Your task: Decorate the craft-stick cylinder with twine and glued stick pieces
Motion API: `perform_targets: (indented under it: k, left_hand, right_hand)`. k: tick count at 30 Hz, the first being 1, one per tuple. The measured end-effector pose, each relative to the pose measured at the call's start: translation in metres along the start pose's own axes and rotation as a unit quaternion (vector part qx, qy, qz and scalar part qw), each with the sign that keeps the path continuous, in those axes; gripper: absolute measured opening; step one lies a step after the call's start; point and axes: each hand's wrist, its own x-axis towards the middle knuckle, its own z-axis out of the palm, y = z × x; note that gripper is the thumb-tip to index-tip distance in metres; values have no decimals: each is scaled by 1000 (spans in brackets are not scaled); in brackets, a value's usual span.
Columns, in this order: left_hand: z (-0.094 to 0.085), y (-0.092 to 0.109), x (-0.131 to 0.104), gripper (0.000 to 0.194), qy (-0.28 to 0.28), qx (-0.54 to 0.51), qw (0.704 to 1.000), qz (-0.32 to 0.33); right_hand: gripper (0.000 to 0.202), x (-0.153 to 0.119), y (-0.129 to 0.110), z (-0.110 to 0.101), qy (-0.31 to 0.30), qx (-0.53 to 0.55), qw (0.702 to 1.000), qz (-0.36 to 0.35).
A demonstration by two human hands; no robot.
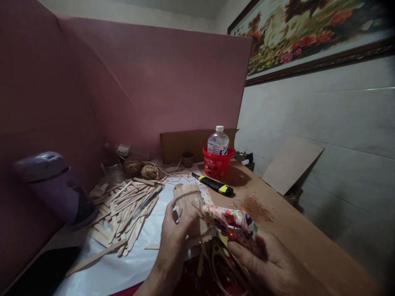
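Note:
A small barrel-like piece built of wooden sticks (189, 200) is held in my left hand (174, 234), with the fingers wrapped round its side. My right hand (262, 257) grips a glue gun with a colourful floral pattern (231, 221), and a small red light glows on its side. The gun's front end points left and meets or nearly meets the wooden piece near my left fingertips. Below the gun lie scissors with large handles (220, 263), partly hidden by my right hand.
Loose wooden sticks (123, 205) are heaped at the left beside twine balls (150, 171). A black-yellow cutter (212, 183) lies before a red bucket (216, 164) holding a plastic bottle (218, 142). A purple object (58, 189) stands far left; a small brown pot (187, 159) is behind.

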Motion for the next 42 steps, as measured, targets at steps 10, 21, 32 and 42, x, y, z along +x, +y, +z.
perform_targets:
  k: [10, 21, 32, 42]
  left_hand:
    - [4, 5, -3, 60, 7, 4, 1000, -3]
    - [-1, 2, -1, 59, -2, 1, 1000, -7]
    - [5, 6, -5, 57, 2, 1, 1000, -6]
    - [4, 6, -5, 60, 1, 3, 1000, -5]
  right_hand:
    - [34, 1, 6, 7, 33, 7, 998, -46]
    - [37, -1, -5, 2, -12, 15, 1000, -12]
    - [30, 3, 6, 3, -1, 13, 999, -36]
    - [33, 1, -1, 1, -1, 8, 1000, -19]
